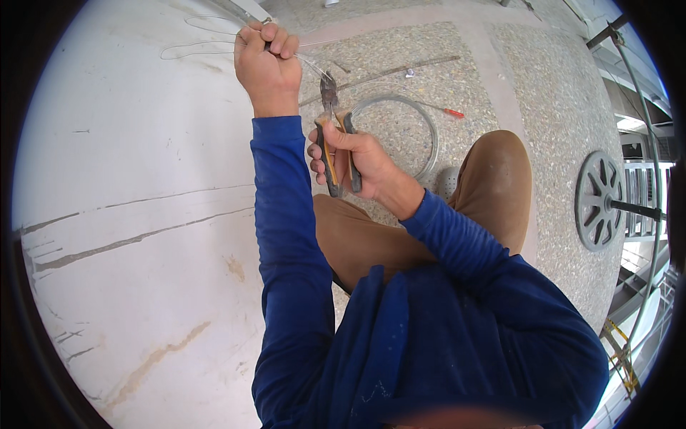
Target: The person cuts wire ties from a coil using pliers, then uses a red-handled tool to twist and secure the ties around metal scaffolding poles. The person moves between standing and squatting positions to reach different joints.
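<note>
My left hand (pixel 268 68) is closed around thin looped wire (pixel 196 48), whose bends stick out to the left over the white wall. From the right side of that fist, wire strands run down to the jaws of the pliers (pixel 328 96). These pliers have orange and black handles, and my right hand (pixel 361 161) grips them with the jaws pointing up and away from me. The handles stand somewhat apart. Whether the jaws are clamped on the wire is too small to tell. Behind the pliers a coil of wire (pixel 434 132) lies on the speckled floor.
A tool with a red handle (pixel 454 113) and a thin rod (pixel 400 73) lie on the floor. The white wall (pixel 157 157), with grey grooves, fills the left side. My bent knee (pixel 500 164) is near the coil. To the right stands a dark spoked wheel (pixel 599 200).
</note>
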`<action>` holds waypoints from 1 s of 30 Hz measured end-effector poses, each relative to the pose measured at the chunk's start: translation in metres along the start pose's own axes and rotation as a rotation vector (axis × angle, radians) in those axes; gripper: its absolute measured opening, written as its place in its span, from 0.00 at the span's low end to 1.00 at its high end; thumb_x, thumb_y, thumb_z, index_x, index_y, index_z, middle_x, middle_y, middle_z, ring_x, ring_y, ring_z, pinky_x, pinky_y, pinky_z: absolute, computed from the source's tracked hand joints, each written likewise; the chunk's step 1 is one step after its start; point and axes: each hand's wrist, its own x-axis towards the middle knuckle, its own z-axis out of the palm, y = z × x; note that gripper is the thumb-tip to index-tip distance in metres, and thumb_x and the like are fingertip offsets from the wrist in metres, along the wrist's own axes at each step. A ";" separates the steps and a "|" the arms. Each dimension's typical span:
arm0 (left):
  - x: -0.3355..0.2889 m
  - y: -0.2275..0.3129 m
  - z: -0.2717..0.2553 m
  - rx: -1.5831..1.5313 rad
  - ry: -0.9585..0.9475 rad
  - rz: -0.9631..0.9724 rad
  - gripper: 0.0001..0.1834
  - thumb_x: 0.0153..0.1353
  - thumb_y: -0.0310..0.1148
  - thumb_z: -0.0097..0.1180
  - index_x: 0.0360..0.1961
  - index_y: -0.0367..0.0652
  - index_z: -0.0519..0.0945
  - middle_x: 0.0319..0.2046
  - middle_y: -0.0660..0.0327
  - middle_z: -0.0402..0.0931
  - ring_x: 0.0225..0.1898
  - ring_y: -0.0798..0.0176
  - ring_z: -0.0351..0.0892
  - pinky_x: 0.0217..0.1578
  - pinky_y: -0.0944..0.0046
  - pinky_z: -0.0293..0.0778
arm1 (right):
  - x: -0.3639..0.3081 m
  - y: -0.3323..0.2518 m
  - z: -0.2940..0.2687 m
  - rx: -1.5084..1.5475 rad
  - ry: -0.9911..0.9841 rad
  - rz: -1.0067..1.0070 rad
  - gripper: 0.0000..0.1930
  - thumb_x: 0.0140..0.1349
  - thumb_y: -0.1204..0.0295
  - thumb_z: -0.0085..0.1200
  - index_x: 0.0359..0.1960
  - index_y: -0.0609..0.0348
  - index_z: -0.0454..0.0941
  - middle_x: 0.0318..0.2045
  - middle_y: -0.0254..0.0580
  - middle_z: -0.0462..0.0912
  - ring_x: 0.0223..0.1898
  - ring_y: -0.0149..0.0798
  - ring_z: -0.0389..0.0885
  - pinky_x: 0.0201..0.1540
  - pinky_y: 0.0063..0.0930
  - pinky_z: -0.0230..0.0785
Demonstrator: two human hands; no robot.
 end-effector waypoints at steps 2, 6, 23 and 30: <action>-0.004 -0.003 0.000 -0.002 0.003 -0.005 0.11 0.83 0.34 0.42 0.40 0.45 0.71 0.30 0.62 0.70 0.26 0.68 0.61 0.26 0.65 0.61 | -0.001 0.002 -0.001 -0.026 0.018 -0.026 0.16 0.74 0.57 0.62 0.42 0.57 0.76 0.29 0.38 0.80 0.25 0.37 0.80 0.27 0.37 0.78; -0.010 -0.004 0.001 -0.019 -0.005 0.001 0.10 0.82 0.34 0.43 0.39 0.46 0.71 0.30 0.63 0.70 0.26 0.68 0.61 0.26 0.66 0.61 | -0.002 0.007 -0.004 -0.105 0.082 -0.079 0.14 0.75 0.61 0.61 0.38 0.58 0.75 0.28 0.38 0.79 0.24 0.35 0.78 0.24 0.35 0.74; -0.012 0.002 -0.019 -0.118 0.008 0.035 0.07 0.79 0.32 0.50 0.39 0.45 0.74 0.30 0.62 0.70 0.26 0.67 0.60 0.26 0.66 0.59 | 0.000 -0.002 -0.009 -0.280 0.159 -0.104 0.21 0.77 0.53 0.56 0.44 0.64 0.78 0.43 0.57 0.86 0.42 0.49 0.90 0.46 0.44 0.87; -0.006 0.009 -0.023 -0.142 0.012 0.030 0.11 0.81 0.36 0.47 0.39 0.45 0.73 0.30 0.63 0.70 0.26 0.67 0.60 0.26 0.66 0.59 | -0.007 0.001 -0.012 -0.282 0.087 -0.073 0.22 0.78 0.52 0.56 0.43 0.64 0.79 0.46 0.57 0.87 0.43 0.47 0.91 0.45 0.42 0.88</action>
